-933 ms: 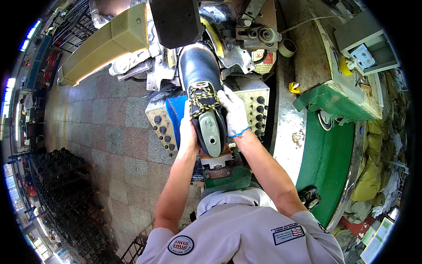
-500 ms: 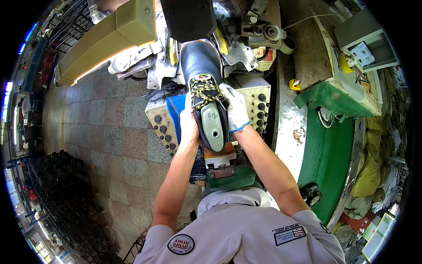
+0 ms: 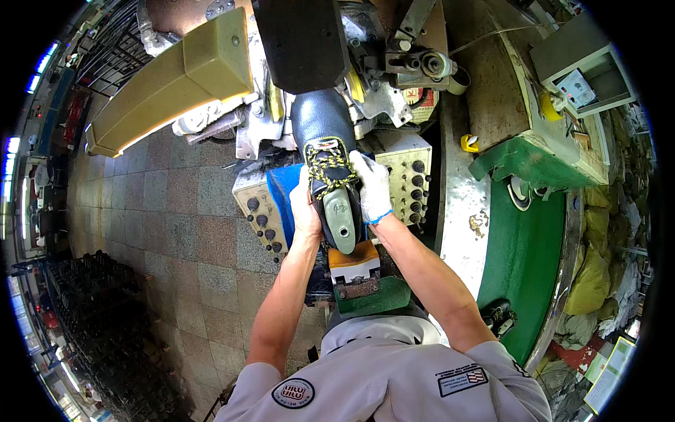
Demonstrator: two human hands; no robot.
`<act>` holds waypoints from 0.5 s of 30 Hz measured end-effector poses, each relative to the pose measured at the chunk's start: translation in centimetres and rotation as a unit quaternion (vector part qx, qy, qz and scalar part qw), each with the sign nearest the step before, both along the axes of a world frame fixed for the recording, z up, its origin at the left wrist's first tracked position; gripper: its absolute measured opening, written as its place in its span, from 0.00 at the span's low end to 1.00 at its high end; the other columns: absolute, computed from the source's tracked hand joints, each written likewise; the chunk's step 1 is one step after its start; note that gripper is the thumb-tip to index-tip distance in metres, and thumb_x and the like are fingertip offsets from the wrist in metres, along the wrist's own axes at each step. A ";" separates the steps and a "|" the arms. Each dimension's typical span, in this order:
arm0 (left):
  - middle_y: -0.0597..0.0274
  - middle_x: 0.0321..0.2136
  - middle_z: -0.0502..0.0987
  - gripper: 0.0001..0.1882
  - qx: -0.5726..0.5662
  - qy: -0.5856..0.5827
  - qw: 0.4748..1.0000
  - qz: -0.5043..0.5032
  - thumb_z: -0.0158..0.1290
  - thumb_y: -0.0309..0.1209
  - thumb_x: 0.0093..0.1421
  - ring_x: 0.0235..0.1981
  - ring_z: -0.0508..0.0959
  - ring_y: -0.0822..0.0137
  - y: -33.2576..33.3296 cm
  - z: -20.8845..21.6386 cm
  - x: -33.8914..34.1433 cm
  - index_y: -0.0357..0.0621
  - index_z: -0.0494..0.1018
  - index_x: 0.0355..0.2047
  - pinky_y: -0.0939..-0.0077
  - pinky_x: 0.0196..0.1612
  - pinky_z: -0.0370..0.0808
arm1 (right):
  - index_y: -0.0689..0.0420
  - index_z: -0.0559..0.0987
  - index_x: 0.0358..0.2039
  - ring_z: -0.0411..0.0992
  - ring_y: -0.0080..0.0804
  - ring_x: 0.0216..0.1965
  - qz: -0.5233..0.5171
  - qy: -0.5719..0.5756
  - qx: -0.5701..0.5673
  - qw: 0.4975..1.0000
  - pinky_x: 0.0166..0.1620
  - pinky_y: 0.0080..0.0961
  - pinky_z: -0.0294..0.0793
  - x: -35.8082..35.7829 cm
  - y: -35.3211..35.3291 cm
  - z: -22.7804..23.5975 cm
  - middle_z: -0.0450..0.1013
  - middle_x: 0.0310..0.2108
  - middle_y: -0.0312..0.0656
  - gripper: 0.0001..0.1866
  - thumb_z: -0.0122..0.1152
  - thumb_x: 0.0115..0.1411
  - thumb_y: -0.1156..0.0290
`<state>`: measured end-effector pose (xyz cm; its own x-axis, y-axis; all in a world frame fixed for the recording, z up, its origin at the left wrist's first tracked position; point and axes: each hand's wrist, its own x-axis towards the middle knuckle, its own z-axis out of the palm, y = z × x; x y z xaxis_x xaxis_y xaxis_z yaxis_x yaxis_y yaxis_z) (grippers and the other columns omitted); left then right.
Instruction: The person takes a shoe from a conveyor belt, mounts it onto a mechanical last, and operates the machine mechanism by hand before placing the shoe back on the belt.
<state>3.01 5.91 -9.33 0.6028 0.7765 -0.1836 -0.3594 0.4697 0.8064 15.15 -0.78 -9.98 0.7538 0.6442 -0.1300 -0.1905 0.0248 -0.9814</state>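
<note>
A black leather shoe [image 3: 320, 119] with yellow-and-black laces [image 3: 328, 166] sits in a machine, its toe pointing away from me. A grey-green shoe last [image 3: 342, 219] fills its opening, with a round hole near the heel end. My bare left hand [image 3: 304, 208] is wrapped round the left side of the shoe. On the opposite side, my right hand [image 3: 371, 188], in a white glove with a blue cuff, grips the shoe too. Above the toe, a black block [image 3: 301, 46] hides the toe tip. Metal plates [image 3: 383, 95] flank the toe. An orange-topped support [image 3: 354, 254] lies under the heel end.
Control boxes with black knobs [image 3: 261, 220] stand left and right of the shoe. A curved tan machine arm [image 3: 169, 84] reaches leftward. To the right are a metal ledge [image 3: 464, 211] and a green surface [image 3: 520, 246] bearing shoes. Dark racks [image 3: 95, 309] stand at lower left.
The black block now reaches lower and covers the toe tip, which showed before. The shoe and both hands sit slightly nearer to me, with the grip unchanged.
</note>
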 end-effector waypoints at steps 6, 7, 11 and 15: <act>0.59 0.42 0.81 0.13 0.172 0.047 0.984 0.009 0.44 0.28 0.71 0.41 0.79 0.72 0.0 -0.8 -0.2 0.36 0.74 0.51 0.75 0.46 0.77 | 0.68 0.82 0.44 0.73 0.23 0.36 -0.028 0.005 -0.008 1.000 0.44 0.23 0.73 -0.4 0.2 1.4 0.80 0.35 0.40 0.21 0.62 0.66 0.60; 0.56 0.45 0.80 0.16 0.247 0.092 0.965 0.002 0.42 0.30 0.71 0.41 0.81 0.66 -0.1 -0.6 -0.7 0.35 0.73 0.52 0.71 0.47 0.79 | 0.68 0.82 0.45 0.73 0.24 0.36 -0.024 0.020 -0.016 0.999 0.44 0.23 0.73 -0.6 -0.1 1.7 0.80 0.35 0.40 0.21 0.62 0.66 0.60; 0.61 0.41 0.82 0.13 0.097 0.036 0.994 0.017 0.44 0.30 0.72 0.39 0.78 0.73 -0.4 1.1 0.0 0.36 0.73 0.49 0.76 0.45 0.76 | 0.68 0.82 0.45 0.74 0.23 0.38 -0.017 0.029 -0.009 0.999 0.45 0.25 0.73 -0.1 0.0 1.7 0.80 0.37 0.40 0.21 0.62 0.66 0.59; 0.62 0.39 0.81 0.18 0.093 0.037 0.995 -0.001 0.44 0.39 0.74 0.37 0.77 0.73 0.1 -0.5 -0.8 0.37 0.76 0.50 0.77 0.43 0.75 | 0.66 0.82 0.45 0.74 0.23 0.41 0.006 0.079 0.001 0.997 0.49 0.23 0.71 0.4 -0.5 1.3 0.80 0.40 0.40 0.21 0.61 0.67 0.58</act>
